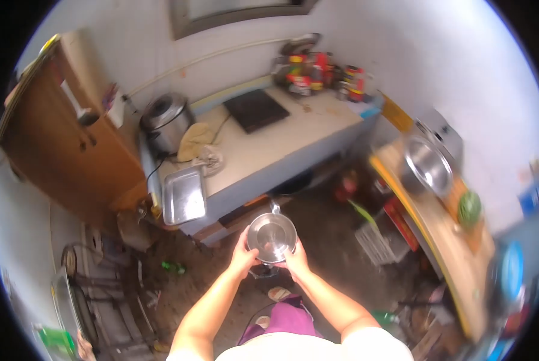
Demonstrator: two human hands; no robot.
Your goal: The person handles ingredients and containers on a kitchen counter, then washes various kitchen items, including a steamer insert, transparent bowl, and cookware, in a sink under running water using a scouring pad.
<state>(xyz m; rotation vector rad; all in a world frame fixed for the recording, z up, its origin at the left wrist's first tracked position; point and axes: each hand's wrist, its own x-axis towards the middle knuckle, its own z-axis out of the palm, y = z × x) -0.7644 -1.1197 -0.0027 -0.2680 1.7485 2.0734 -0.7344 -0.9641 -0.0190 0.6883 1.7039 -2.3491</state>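
Observation:
A round stainless steel pot (272,234) is held in front of my body, above the floor. Its short handle points away from me, and I look down into its shiny inside. My left hand (243,255) grips the left side of the pot, thumb near the rim. Around the right side closes my right hand (297,261), also with its thumb near the rim. The fingers beneath the pot are hidden. Beyond it to the left, a metal tray (184,195) rests at the front corner of the table.
The long table (293,141) carries a rice cooker (166,120), a black flat hob (256,111) and several jars (308,75). On the right, a wooden counter (438,240) holds a metal basin (429,168) and a green melon (469,209). A white crate (379,243) stands below.

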